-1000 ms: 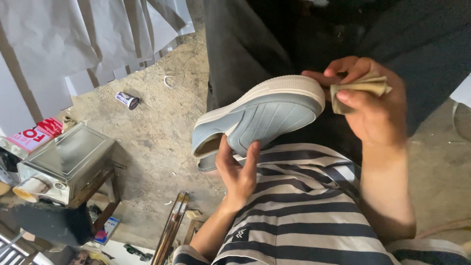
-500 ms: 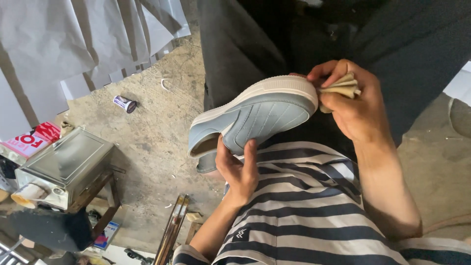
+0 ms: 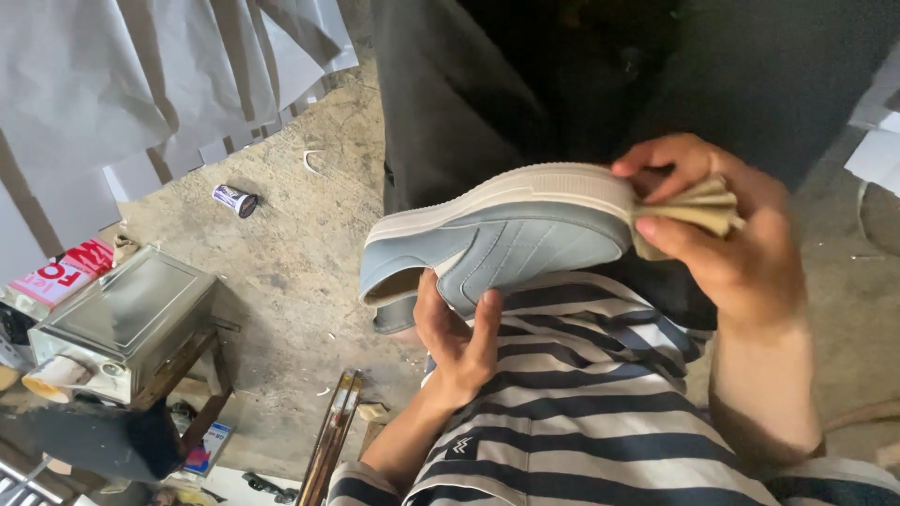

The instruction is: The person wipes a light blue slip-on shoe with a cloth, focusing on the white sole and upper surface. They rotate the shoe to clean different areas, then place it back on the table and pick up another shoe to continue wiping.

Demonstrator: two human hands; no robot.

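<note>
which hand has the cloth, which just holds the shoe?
The right hand pinches the folded beige cloth against the toe of the grey-blue shoe. The left hand only supports the shoe from beneath, no cloth.

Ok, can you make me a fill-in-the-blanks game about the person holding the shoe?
1. The left hand holds the grey-blue leather shoe with the white sole from ____.
2. The right hand presses a folded beige ____ against the shoe's end.
3. The person's shirt has dark and white ____.
4. The small cylindrical can lies on the concrete ____.

Missing words: below; cloth; stripes; floor
</note>
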